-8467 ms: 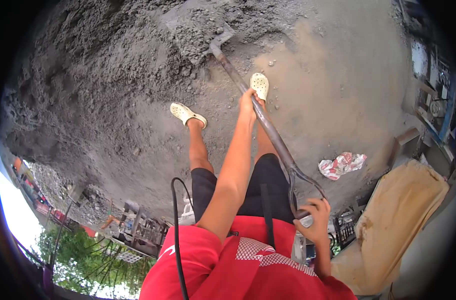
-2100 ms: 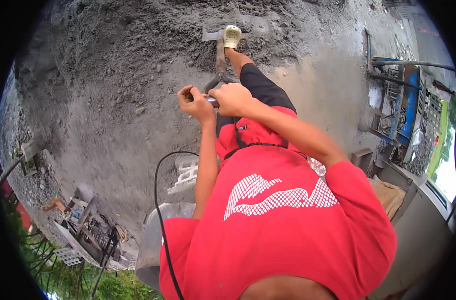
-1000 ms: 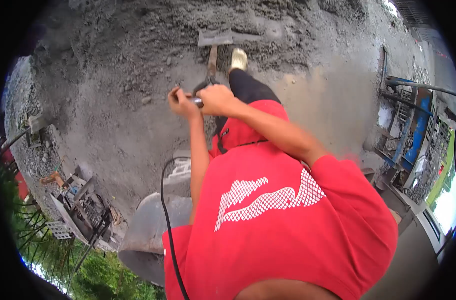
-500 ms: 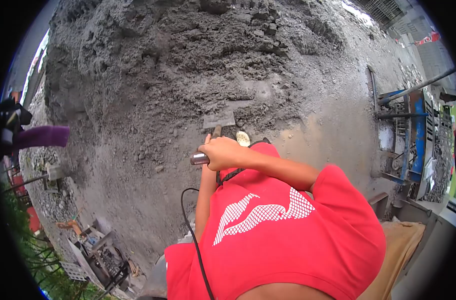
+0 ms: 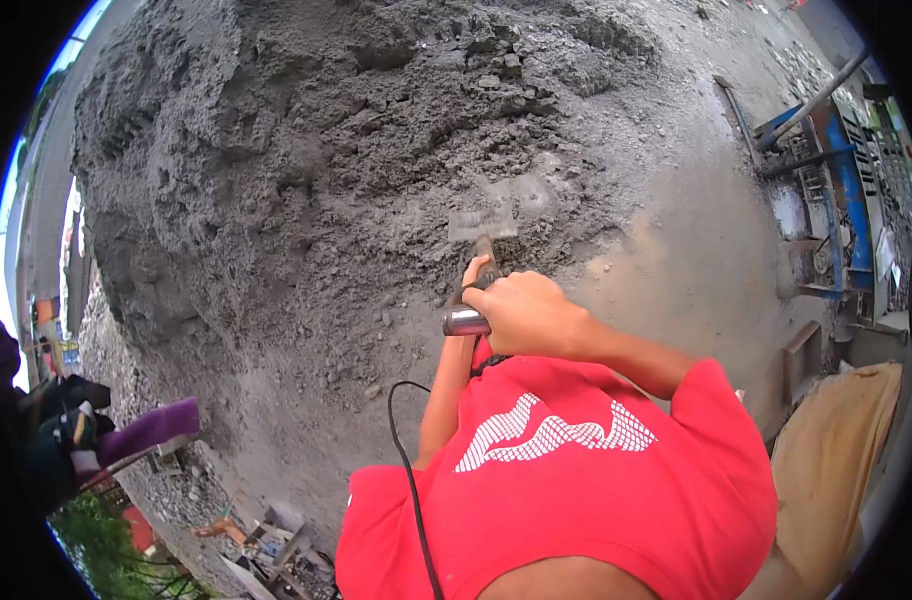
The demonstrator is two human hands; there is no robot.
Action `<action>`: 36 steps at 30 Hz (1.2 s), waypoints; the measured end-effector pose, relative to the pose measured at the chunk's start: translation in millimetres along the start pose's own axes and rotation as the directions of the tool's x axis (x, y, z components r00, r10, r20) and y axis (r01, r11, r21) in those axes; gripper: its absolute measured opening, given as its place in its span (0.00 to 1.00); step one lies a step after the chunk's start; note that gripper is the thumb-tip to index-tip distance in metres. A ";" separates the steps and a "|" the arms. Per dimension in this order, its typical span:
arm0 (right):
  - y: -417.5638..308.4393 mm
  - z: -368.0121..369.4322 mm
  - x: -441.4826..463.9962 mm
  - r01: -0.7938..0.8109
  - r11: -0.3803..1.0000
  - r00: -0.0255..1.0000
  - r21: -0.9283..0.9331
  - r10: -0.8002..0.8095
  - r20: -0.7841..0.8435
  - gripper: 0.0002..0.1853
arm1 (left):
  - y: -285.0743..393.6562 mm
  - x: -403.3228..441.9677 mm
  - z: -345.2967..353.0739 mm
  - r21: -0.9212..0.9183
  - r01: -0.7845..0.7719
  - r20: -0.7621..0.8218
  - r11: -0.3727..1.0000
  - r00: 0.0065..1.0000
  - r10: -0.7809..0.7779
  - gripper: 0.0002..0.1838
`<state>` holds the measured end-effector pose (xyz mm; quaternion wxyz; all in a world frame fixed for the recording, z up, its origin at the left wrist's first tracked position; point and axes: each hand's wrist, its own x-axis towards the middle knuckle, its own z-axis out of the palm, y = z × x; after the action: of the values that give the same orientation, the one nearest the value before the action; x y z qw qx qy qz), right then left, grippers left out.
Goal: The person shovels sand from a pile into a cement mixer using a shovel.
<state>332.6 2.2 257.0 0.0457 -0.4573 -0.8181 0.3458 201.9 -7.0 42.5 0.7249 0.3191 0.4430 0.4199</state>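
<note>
A shovel (image 5: 483, 224) points away from me, its flat grey blade against the loose grey sand (image 5: 356, 200). My right hand (image 5: 536, 310) is closed around the grip at its near end, where a shiny metal end piece sticks out to the left. Farther down the shaft, close behind the blade, my left hand (image 5: 476, 274) is wrapped round it, partly hidden behind the grip and right hand. Both forearms reach forward from my red shirt (image 5: 596, 480). A black cable (image 5: 412, 470) runs down the shirt's left side.
A tall sand pile rises ahead. On the right stand a blue metal frame (image 5: 856, 220) with bars and a tan sheet (image 5: 841, 450). A co-worker's purple sleeve (image 5: 156, 432) shows at left. Wooden and metal scraps (image 5: 286, 550) lie at lower left.
The shovel and both hands have moved forward and to the right in view, the blade nearer the pile. The view has shifted; the pale shoe tip is now hidden. The purple sleeve appears lower.
</note>
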 end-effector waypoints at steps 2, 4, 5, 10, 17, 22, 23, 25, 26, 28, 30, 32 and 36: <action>-7.8 -16.9 5.8 0.026 1.000 0.999 -0.015 -0.026 -0.044 0.14 | 22.2 34.9 -1.9 -0.236 0.214 0.003 0.948 0.976 -0.220 0.23; -18.4 -33.7 14.5 0.041 0.999 0.996 -0.009 -0.041 -0.075 0.14 | 67.0 64.9 2.5 -0.314 0.470 0.011 0.825 0.871 -0.492 0.25; -17.1 -33.2 24.7 0.057 0.998 0.990 -0.027 -0.060 -0.126 0.13 | 89.1 70.9 7.3 -0.342 0.465 0.022 0.817 0.873 -0.487 0.26; 50.0 -18.3 153.7 0.064 0.975 0.976 -0.211 -0.105 -0.191 0.13 | 112.7 116.3 -68.0 -0.352 0.093 -0.151 0.931 0.976 -0.154 0.28; 60.3 84.0 269.2 -0.025 0.991 0.993 -0.134 0.010 -0.115 0.14 | 118.3 135.8 -131.9 -0.036 -0.225 -0.600 0.974 0.784 0.158 0.16; 52.2 95.3 282.3 -0.048 0.990 0.992 -0.132 0.032 -0.119 0.13 | 127.5 129.0 -135.6 0.736 -0.123 -0.473 0.666 0.611 0.635 0.11; 52.9 95.3 280.1 -0.059 0.989 0.992 -0.137 0.042 -0.121 0.13 | 130.0 129.2 -134.2 0.788 -0.129 -0.417 0.602 0.608 0.675 0.11; 55.4 93.8 280.8 -0.064 0.987 0.987 -0.145 0.041 -0.155 0.13 | 134.2 133.3 -129.2 0.821 -0.155 -0.383 0.550 0.564 0.731 0.10; 57.2 95.8 280.9 -0.071 0.987 0.984 -0.144 0.046 -0.169 0.13 | 136.4 133.4 -127.9 0.822 -0.166 -0.376 0.545 0.560 0.738 0.10; 55.0 88.0 283.5 -0.057 0.986 0.993 -0.159 0.039 -0.115 0.14 | 139.5 136.6 -128.2 0.810 -0.234 -0.348 0.537 0.545 0.762 0.10; 48.3 77.8 286.7 -0.090 0.989 0.992 -0.114 0.079 -0.102 0.13 | 149.0 140.7 -126.7 0.826 -0.260 -0.339 0.500 0.480 0.809 0.10; 52.0 70.4 298.1 -0.056 0.988 0.991 -0.147 0.037 -0.127 0.12 | 148.2 158.8 -135.1 0.740 -0.366 -0.376 0.564 0.470 0.798 0.11; 86.7 77.7 339.7 -0.017 1.000 0.997 -0.017 0.015 -0.081 0.13 | 136.4 214.3 -159.2 0.712 -0.428 -0.322 0.556 0.504 0.801 0.12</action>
<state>168.2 256.1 63.5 0.0719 -0.4778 -0.8148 0.3203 67.1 258.9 11.8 0.2004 0.4970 0.5999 0.5942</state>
